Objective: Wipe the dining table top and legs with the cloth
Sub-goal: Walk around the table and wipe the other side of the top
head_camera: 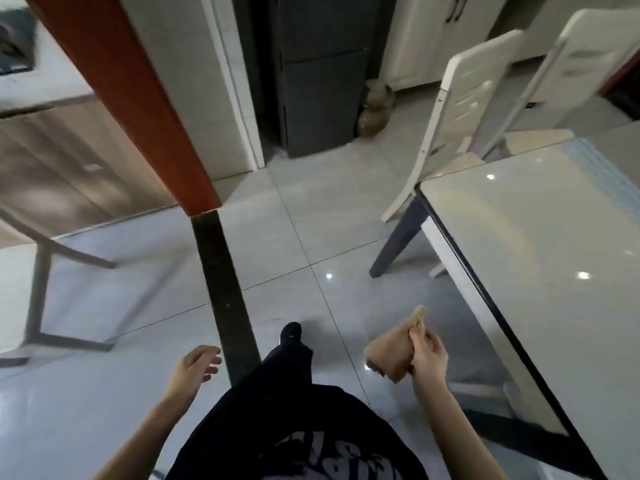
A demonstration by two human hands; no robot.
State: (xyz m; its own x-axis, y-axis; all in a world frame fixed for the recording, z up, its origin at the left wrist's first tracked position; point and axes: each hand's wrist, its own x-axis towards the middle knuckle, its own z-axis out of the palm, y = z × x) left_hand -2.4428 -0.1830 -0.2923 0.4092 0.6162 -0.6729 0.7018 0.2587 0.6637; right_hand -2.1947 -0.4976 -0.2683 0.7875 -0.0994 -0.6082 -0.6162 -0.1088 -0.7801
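Beside the dining table (540, 258), right hand (427, 358) grips bunched cloth (391, 351); left hand (194, 367) hangs relaxed, empty. Risk: loose grasp could drop cloth on first stroke.

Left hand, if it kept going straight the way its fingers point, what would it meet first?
Likely the person's own dark-trousered leg: the left hand points right, over the black floor strip. Depth is unclear.
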